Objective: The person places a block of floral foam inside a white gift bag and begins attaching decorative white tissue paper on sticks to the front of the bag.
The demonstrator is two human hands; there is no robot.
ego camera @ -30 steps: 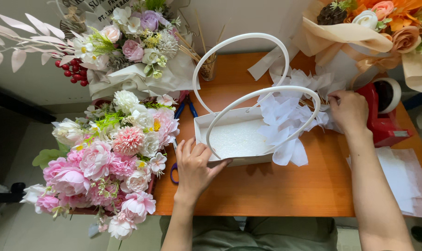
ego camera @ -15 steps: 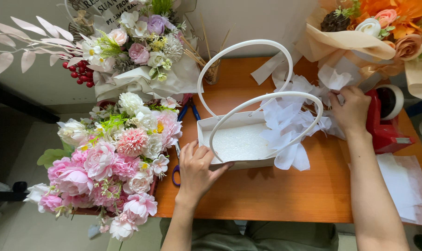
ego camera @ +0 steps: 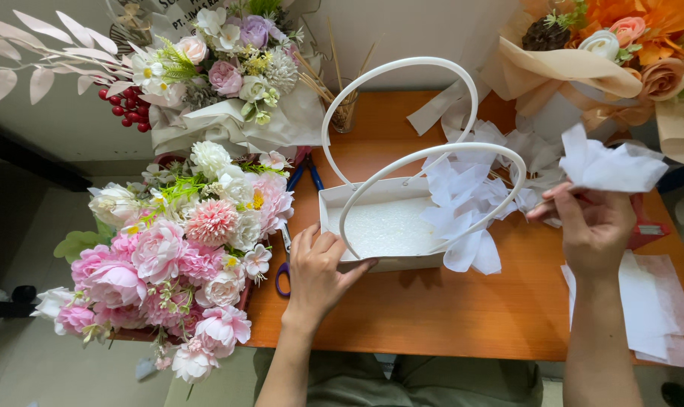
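Since half a second ago, the right hand (ego camera: 594,226) has lifted away from the white gift box (ego camera: 380,230) and now holds a crumpled sheet of white tissue paper (ego camera: 609,166) pinched between its fingers, raised to the right of the box and clear of it. From the head view, the left hand (ego camera: 319,275) rests loosely curled on the box's near left corner, fingers touching its rim, on the orange table (ego camera: 432,316). More tissue (ego camera: 462,196) spills from the box's right end beneath its looped handles (ego camera: 402,162). Pink flowers (ego camera: 176,256) lie just left of the box.
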